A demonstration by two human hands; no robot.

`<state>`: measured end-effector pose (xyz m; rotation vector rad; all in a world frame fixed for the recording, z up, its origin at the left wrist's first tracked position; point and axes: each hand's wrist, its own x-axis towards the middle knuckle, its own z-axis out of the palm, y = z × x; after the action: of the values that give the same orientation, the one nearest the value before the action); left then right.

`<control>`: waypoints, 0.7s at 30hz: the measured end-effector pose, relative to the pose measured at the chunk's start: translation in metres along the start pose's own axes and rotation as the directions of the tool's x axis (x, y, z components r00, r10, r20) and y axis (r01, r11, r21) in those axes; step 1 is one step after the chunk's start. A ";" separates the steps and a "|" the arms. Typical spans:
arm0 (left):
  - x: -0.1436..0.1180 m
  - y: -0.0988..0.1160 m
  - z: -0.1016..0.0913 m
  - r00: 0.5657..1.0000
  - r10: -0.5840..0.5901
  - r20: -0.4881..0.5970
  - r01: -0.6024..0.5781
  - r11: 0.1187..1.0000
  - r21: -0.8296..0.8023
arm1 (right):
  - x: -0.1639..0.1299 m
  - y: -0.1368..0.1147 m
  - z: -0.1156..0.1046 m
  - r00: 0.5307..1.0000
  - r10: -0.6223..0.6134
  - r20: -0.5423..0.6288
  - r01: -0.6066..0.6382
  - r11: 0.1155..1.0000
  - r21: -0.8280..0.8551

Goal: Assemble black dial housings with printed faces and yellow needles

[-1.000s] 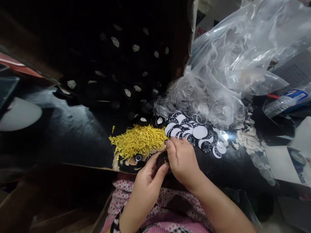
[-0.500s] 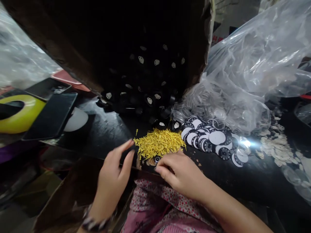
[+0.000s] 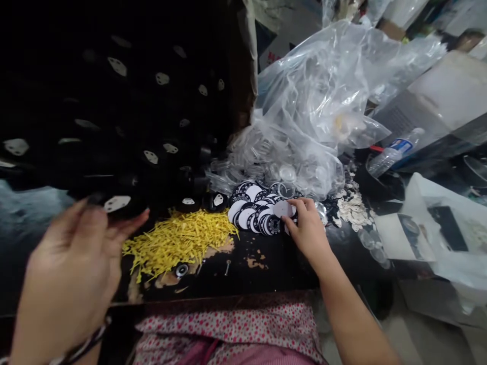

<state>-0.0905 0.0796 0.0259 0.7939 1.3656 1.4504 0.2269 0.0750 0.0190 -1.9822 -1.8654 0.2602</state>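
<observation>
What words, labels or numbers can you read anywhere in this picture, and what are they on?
No text here can be read.
Round black and white discs under the right hand: printed markings, too small to read.
Water bottle: blue label, blurred.
Red marks behind the clear plastic bag: partly hidden, unreadable.
Paper sheet: a printed picture, no legible words.

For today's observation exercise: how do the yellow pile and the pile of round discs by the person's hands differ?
The yellow pile is thin bright sticks; the discs are flat, round, black and white. No hand touches the yellow pile; the right hand fingers the discs. Both lie loose on the dark table.
</observation>
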 end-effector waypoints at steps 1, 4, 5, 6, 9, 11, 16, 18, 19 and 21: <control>-0.009 -0.002 0.001 1.000 -0.019 -0.016 0.018 0.997 -0.079 | 0.002 -0.001 0.002 1.000 -0.011 -0.014 0.011 1.000 0.016; -0.038 -0.012 0.008 0.969 -0.241 -0.059 0.222 0.949 -0.226 | 0.007 -0.004 0.003 0.999 0.018 -0.026 -0.014 0.989 0.149; -0.047 -0.016 0.011 0.943 -0.329 -0.042 0.310 0.918 -0.248 | 0.009 -0.004 0.003 0.999 0.031 -0.010 -0.029 0.980 0.196; -0.055 -0.019 0.013 0.918 -0.395 -0.019 0.376 0.888 -0.265 | 0.010 -0.003 0.001 0.999 0.036 0.010 -0.038 0.972 0.233; -0.071 -0.025 0.021 0.875 -0.478 0.075 0.475 0.820 -0.318 | 0.013 -0.004 -0.003 0.999 0.004 0.040 -0.015 0.960 0.278; -0.075 -0.026 0.027 0.860 -0.497 0.119 0.503 0.784 -0.363 | 0.010 -0.011 -0.006 0.999 -0.031 -0.029 0.038 0.962 0.270; -0.078 -0.027 0.041 0.828 -0.492 0.268 0.559 0.697 -0.448 | -0.010 -0.055 -0.005 0.944 -0.307 0.122 0.239 0.889 0.391; -0.081 -0.028 0.043 0.822 -0.494 0.282 0.568 0.692 -0.445 | -0.017 -0.070 -0.001 0.902 -0.373 0.219 0.216 0.827 0.519; -0.083 -0.028 0.043 0.821 -0.500 0.275 0.570 0.694 -0.440 | -0.019 -0.074 0.001 0.900 -0.364 0.239 0.180 0.811 0.557; -0.085 -0.029 0.043 0.822 -0.510 0.254 0.568 0.704 -0.427 | -0.020 -0.078 0.004 0.916 -0.306 0.259 0.104 0.805 0.584</control>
<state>-0.0170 0.0127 0.0169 0.1121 0.9557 1.1637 0.1524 0.0579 0.0449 -1.3722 -1.8925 1.0208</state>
